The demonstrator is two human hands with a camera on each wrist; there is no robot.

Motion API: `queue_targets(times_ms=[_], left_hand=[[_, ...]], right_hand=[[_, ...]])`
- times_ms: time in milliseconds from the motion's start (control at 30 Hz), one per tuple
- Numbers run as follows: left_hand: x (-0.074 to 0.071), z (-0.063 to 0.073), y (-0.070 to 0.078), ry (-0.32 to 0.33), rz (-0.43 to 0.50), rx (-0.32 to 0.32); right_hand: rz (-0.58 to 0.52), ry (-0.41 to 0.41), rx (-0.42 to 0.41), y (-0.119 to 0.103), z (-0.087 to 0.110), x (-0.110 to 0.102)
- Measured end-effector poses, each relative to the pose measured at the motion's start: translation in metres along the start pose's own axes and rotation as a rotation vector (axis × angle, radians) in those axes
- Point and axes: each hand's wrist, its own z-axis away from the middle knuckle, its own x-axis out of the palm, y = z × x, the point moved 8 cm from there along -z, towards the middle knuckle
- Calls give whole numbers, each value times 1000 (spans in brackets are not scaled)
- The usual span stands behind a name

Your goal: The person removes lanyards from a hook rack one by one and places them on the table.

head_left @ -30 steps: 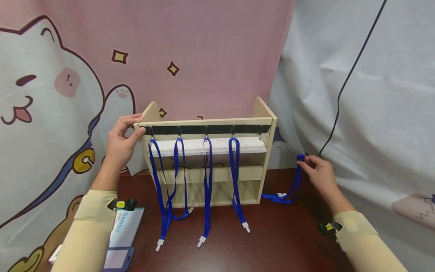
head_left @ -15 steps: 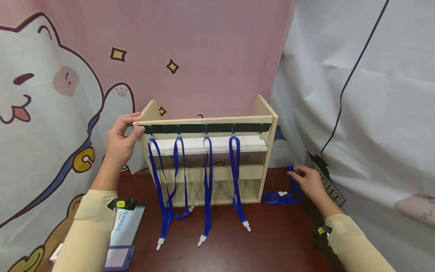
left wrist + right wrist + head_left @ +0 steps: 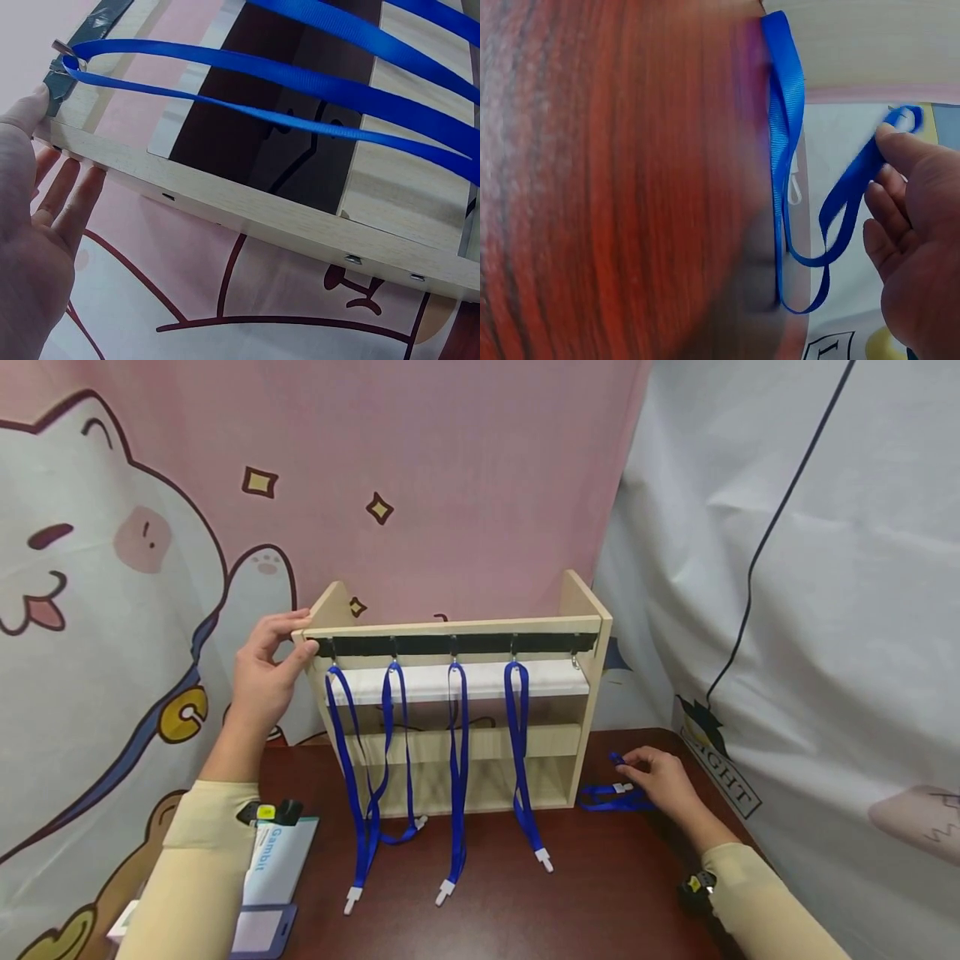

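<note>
A small wooden shelf [image 3: 566, 739] stands on the dark red table [image 3: 592, 893]. My left hand [image 3: 262, 672] grips its upper left corner, thumb in front and fingers round the side panel. Hooks line a black strip [image 3: 423, 646] along the top; several blue lanyards [image 3: 459, 752] with white clips hang from them, and the rightmost hook [image 3: 575, 662] holds nothing. To the shelf's right, my right hand [image 3: 663, 781] pinches the looped end of another blue lanyard [image 3: 855, 180] between thumb and fingers, low over the table. The rest of that lanyard lies on the tabletop with its white clip [image 3: 622, 787].
At the front left lie a white and light-blue package marked Gambit [image 3: 285, 860] and a blue-framed badge holder [image 3: 258, 931]. Printed curtain [image 3: 480, 485] closes in the back and sides. A black cord [image 3: 752, 560] hangs down the right side.
My right hand has come down and to the left with the lanyard's end, and more of the strap now lies on the table. My left hand stays at the shelf corner.
</note>
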Motion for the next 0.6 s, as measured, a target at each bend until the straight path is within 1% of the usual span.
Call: queue_targets(times_ms=[200, 333, 400, 467, 600], left_hand=[[0, 0, 0, 0, 2, -1], [0, 1, 0, 1, 7, -2], [1, 1, 1, 3, 12, 2], [0, 1, 1, 3, 14, 7], [1, 1, 2, 4, 12, 9]], right_hand=[[-6, -43, 42, 1, 2, 6], [-31, -18, 54, -6, 4, 1], [-53, 21, 48, -13, 5, -3], [-78, 78, 36, -24, 7, -8], [-164, 236, 10, -58, 10, -24]])
